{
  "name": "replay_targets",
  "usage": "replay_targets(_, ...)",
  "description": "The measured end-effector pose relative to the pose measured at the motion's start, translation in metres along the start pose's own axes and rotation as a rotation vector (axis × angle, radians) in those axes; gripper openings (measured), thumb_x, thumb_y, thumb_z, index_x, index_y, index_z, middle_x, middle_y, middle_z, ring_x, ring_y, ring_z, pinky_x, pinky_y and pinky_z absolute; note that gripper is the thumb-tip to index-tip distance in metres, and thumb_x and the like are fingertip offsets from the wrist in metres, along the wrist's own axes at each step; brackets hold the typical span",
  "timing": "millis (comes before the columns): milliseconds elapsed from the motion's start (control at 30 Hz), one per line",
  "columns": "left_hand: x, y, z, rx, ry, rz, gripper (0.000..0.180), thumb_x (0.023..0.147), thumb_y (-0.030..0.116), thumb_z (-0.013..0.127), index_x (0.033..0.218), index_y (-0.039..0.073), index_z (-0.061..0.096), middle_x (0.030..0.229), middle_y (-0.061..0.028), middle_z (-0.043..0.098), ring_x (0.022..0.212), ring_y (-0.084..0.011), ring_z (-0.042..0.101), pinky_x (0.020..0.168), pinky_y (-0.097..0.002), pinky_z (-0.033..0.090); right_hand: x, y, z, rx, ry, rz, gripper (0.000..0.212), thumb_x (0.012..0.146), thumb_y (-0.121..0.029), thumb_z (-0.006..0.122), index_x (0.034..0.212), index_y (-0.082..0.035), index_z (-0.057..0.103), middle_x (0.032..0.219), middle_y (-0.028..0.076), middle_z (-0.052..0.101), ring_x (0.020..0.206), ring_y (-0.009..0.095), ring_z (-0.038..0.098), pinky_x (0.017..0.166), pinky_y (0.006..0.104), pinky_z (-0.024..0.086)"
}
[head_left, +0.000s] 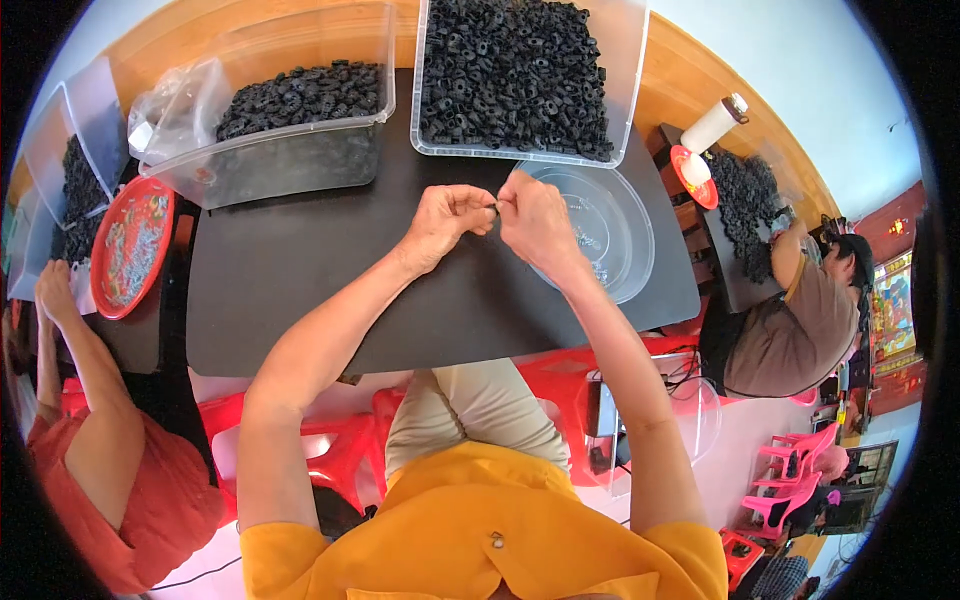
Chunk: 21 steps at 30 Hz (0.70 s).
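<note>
My left hand (448, 222) and my right hand (538, 215) meet above the dark table (300, 270), fingertips nearly touching. Between them they pinch a small black part (493, 207), mostly hidden by the fingers. Partly under my right hand lies a clear round plastic tray (632, 245) with a few tiny bits in it. Just beyond my hands stands a clear bin (520, 155) heaped with small black plastic parts (515, 75). To its left is a second clear bin (290, 165) holding more black pieces (305, 98).
A crumpled clear bag (180, 110) hangs in the left bin. At far left, a co-worker in red (125, 480) sits beside a red tray (130, 245) of small pieces. Another person (800, 320) works at right by a black pile (742, 200) and white bottle (712, 122).
</note>
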<state>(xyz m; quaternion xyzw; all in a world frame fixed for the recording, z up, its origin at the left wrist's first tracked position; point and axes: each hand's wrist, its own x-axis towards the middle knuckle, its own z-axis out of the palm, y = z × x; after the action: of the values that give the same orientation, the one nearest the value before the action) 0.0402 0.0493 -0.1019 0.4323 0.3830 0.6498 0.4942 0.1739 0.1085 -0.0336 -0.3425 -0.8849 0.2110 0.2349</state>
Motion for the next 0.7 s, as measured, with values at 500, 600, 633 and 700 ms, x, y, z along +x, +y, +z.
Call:
replay_targets(500,-0.004,0.018,0.008,0.062,0.178,-0.078,0.011,0.075,0.009,0.065,0.085,0.003,0.063,0.069,0.001,0.061,0.05,-0.0002,0.044,0.042,-0.0156,0.029,-0.018,-0.007,0.025,-0.091,0.246,-0.208,0.031,0.067,-0.002,0.065,0.093,0.001,0.049,0.088,0.017,0.052,0.086,0.036,0.051,0.073,0.042,0.044)
replay_targets(600,-0.004,0.016,0.008,0.02,0.19,-0.048,0.011,0.075,0.009,0.066,0.085,0.004,0.063,0.069,0.0013,0.062,0.049,0.0001,0.043,0.042,-0.0156,0.027,-0.015,-0.006,0.026,-0.158,0.318,-0.292,0.034,0.065,0.001,0.066,0.094,0.0,0.05,0.083,0.015,0.052,0.079,0.033,0.053,0.066,0.0407,0.045)
replay_targets(633,-0.004,0.017,0.007,0.0,0.195,-0.057,0.011,0.075,0.009,0.066,0.085,0.004,0.063,0.069,0.0016,0.062,0.049,0.0003,0.043,0.042,-0.0158,0.027,-0.015,-0.007,0.026,-0.158,0.318,-0.296,0.034,0.065,0.001,0.066,0.094,0.0,0.05,0.083,0.015,0.052,0.079,0.033,0.053,0.066,0.0407,0.045)
replay_targets(700,-0.005,0.019,0.007,-0.021,0.2,-0.062,0.011,0.075,0.01,0.067,0.084,0.004,0.064,0.069,0.0018,0.062,0.049,0.0005,0.043,0.042,-0.0159,0.027,-0.015,-0.01,0.025,-0.184,0.308,-0.305,0.031,0.066,-0.001,0.065,0.094,0.001,0.05,0.083,0.016,0.052,0.081,0.035,0.053,0.067,0.0418,0.044)
